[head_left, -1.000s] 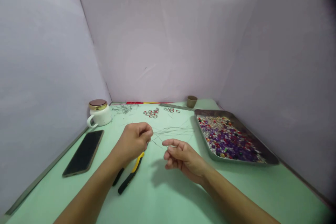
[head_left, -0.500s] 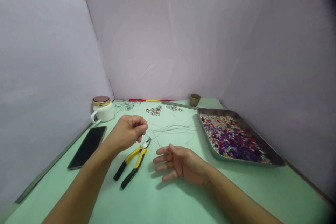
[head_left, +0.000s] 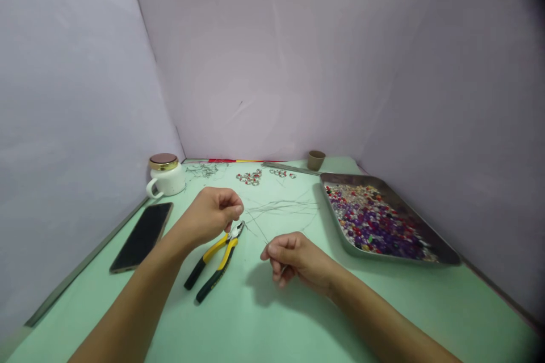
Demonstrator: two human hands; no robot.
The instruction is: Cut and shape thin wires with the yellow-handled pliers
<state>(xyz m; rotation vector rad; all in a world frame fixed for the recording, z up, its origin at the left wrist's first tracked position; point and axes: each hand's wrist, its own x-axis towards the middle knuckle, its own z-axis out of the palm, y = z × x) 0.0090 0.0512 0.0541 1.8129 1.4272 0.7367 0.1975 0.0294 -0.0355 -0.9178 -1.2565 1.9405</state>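
A thin wire (head_left: pixel 257 223) runs slantwise between my two hands above the green table. My left hand (head_left: pixel 218 211) is closed in a pinch at its upper end, just over the jaws of the pliers. Lower and to the right, my right hand (head_left: pixel 293 255) pinches the other end between thumb and fingers. The pliers (head_left: pixel 219 258), with yellow and black handles, lie partly spread on the table below my left hand. Behind the hands, several loose wires (head_left: pixel 285 205) are strewn across the tabletop.
At right stands a metal tray (head_left: pixel 419 215) of mixed beads. A phone (head_left: pixel 142 237) and a lidded white mug (head_left: pixel 167 178) are at left. Farther back are beaded rings (head_left: pixel 250 177), a wire tangle (head_left: pixel 203 170), a bundle of rods (head_left: pixel 292 168) and a small cup (head_left: pixel 315 160).
My right hand has gone from spread fingers to a pinch on the wire. My left hand has shifted slightly right, still closed.
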